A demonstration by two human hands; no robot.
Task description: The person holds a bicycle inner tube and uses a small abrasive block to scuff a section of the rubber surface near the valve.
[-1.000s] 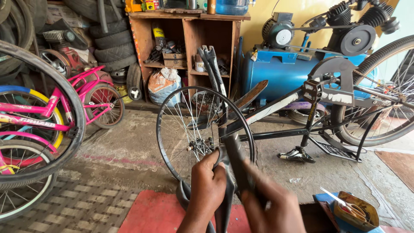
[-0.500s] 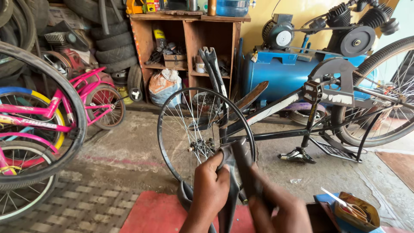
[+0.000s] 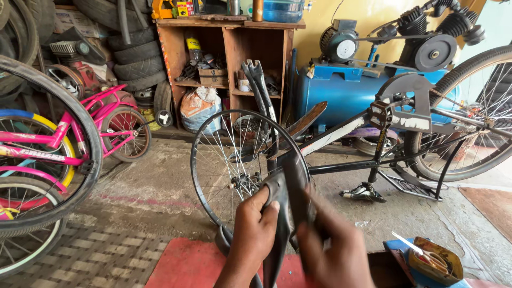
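Seen from the head camera, a person's left hand (image 3: pixel 255 234) and right hand (image 3: pixel 333 250) work at the bottom centre of the frame, both clasped on a limp black rubber inner tube (image 3: pixel 288 186) that runs up between them. The left hand's fingers (image 3: pixel 265 201) curl over a folded section of the tube; the right hand's fingers are closed round the strip just beside it, though motion blur hides exactly how they lie. The tube hangs down between the wrists, above a red floor mat (image 3: pixel 186 264).

Just behind the hands stands a bare spoked bicycle wheel with a black rim (image 3: pixel 213 160), upright on the concrete floor (image 3: pixel 154 186). It belongs to an inverted black-framed bicycle (image 3: pixel 373 154), whose tyred rear wheel (image 3: pixel 469 106) rises at the right edge. A small open yellow tin (image 3: pixel 434 261) lies at lower right, near the right hand.

Further back, a blue air compressor tank with a grey motor (image 3: pixel 346 85) sits against the yellow wall, beside a wooden shelf unit crowded with parts (image 3: pixel 229 53). A pink children's bicycle (image 3: pixel 101 128) leans at the left, with stacked black tyres (image 3: pixel 128 48) behind it.
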